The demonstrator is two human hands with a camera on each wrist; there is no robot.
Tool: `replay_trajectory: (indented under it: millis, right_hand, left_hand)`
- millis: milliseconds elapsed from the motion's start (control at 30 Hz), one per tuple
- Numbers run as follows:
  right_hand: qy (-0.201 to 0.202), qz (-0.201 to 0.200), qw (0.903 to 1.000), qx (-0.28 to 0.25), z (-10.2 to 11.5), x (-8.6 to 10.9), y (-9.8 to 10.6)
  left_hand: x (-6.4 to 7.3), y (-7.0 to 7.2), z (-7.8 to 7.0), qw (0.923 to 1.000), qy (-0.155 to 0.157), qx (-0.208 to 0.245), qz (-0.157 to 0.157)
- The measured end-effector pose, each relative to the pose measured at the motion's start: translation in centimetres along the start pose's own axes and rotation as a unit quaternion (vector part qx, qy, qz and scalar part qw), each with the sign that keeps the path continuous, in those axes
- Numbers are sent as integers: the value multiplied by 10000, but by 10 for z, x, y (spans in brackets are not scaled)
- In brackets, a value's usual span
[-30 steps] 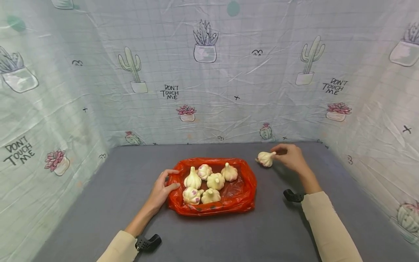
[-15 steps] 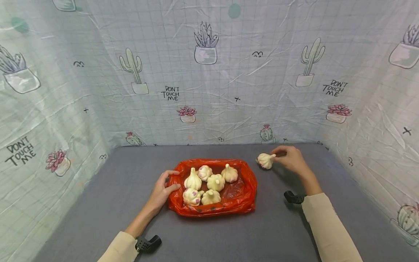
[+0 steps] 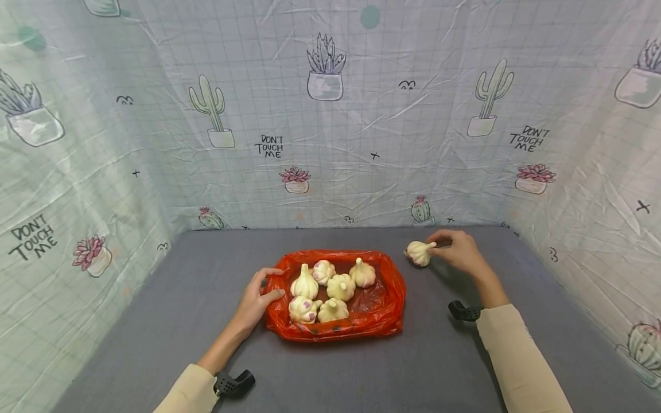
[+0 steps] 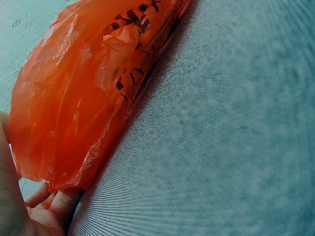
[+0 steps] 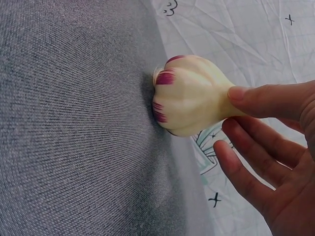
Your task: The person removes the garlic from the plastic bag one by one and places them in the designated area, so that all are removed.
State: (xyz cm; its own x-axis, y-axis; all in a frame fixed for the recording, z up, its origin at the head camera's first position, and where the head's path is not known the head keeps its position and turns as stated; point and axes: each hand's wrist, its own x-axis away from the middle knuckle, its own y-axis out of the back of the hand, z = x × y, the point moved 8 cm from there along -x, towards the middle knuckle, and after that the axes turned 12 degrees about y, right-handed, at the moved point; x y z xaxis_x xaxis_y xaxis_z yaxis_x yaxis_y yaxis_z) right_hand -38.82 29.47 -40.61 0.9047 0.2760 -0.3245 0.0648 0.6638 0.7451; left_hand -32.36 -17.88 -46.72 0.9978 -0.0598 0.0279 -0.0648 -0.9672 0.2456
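In the head view my left hand holds the left end of a red plastic bag, thumb and forefinger at its rim. The bag's mouth is spread wide, with several garlic bulbs inside. From the left wrist, the bag's wall shows dark print, and some fingers lie at its lower end. My right hand pinches one garlic bulb by its stem, right of the bag. Close up, that bulb has purple patches at its base, which is right at the grey cloth; the lower fingers are spread apart.
A grey cloth covers the table. Pale sheets printed with cacti rise behind and on both sides. Each wrist wears a black camera mount.
The scene shifts very slightly in the head view. Both hands, the bag and the garlic bulbs keep their places.
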Motion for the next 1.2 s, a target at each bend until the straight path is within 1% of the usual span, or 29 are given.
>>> replay_trajectory:
  millis: [367, 600, 800, 1067, 1200]
  right_hand:
    - [5, -93, 10000, -15, -1, 1, 2]
    - [149, -175, 9997, 26, 0, 1, 3]
    - [121, -182, 9998, 30, 0, 1, 4]
    - [113, -275, 9994, 153, 3, 2, 12]
    - [130, -379, 9989, 231, 8, 1, 20]
  left_hand:
    - [0, 0, 1, 10000, 20, 75, 20]
    - [-1, 1, 1, 9998, -100, -136, -84]
    - [-1, 1, 1, 9998, -124, -111, -74]
    - [-2, 0, 2, 10000, -24, -79, -36]
    - [-2, 0, 1, 10000, -54, -55, -22]
